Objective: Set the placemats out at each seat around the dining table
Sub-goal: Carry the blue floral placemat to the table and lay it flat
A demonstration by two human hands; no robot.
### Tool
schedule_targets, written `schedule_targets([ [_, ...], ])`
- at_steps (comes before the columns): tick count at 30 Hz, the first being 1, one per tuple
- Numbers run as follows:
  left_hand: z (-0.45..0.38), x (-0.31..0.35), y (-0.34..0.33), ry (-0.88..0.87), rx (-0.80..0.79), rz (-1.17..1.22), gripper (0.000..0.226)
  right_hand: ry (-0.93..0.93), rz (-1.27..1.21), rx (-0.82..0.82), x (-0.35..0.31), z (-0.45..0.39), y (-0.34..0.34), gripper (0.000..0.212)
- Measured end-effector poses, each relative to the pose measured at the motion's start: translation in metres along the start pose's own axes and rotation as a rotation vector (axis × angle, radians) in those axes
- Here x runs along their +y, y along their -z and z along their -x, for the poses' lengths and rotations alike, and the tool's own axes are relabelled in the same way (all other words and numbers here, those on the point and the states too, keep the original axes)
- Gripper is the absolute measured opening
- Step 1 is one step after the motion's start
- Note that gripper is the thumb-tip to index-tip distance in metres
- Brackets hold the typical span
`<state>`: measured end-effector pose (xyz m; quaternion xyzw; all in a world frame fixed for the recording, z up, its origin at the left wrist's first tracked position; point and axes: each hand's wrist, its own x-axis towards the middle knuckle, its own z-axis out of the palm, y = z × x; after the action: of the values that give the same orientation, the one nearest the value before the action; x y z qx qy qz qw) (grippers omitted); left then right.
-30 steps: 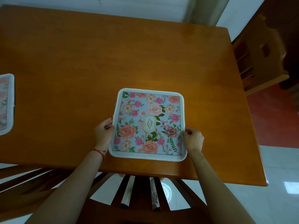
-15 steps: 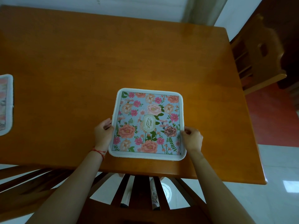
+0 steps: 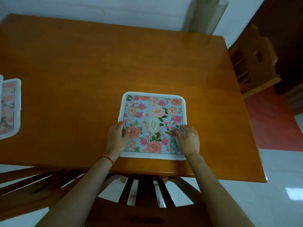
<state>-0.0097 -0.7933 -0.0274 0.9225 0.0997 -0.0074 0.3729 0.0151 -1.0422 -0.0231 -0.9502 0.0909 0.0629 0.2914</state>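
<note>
A blue floral placemat (image 3: 153, 112) with a white border lies flat on the orange wooden dining table (image 3: 82, 66), near its front edge. My left hand (image 3: 116, 138) rests on the mat's left side, fingers spread over the print. My right hand (image 3: 188, 140) rests on the mat's right side, fingers apart and bent. Neither hand grips the mat. A second floral placemat (image 3: 10, 108) lies at the table's left edge, partly cut off by the frame.
A wooden chair back (image 3: 144, 194) with slats stands directly below me at the table's front edge. Another wooden chair (image 3: 255, 61) stands at the table's right side. A white wall runs behind the table; pale floor tiles lie to the right.
Both hands let go of the mat's side edges and moved inward on top of it. The mat stays in place near the front edge.
</note>
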Motion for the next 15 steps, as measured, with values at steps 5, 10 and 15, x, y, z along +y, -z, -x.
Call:
schedule_targets([
  [5,0.011,0.005,0.009,-0.128,-0.007,-0.148,0.042,0.085,0.031,0.017,-0.021,0.018,0.002,0.039],
  [10,0.024,-0.001,0.02,-0.228,-0.07,-0.288,0.044,0.165,0.047,0.057,-0.035,0.041,0.001,0.036],
  [15,0.046,0.0,0.033,-0.272,-0.09,-0.386,0.045,0.223,0.11,0.064,-0.04,0.066,0.0,0.041],
])
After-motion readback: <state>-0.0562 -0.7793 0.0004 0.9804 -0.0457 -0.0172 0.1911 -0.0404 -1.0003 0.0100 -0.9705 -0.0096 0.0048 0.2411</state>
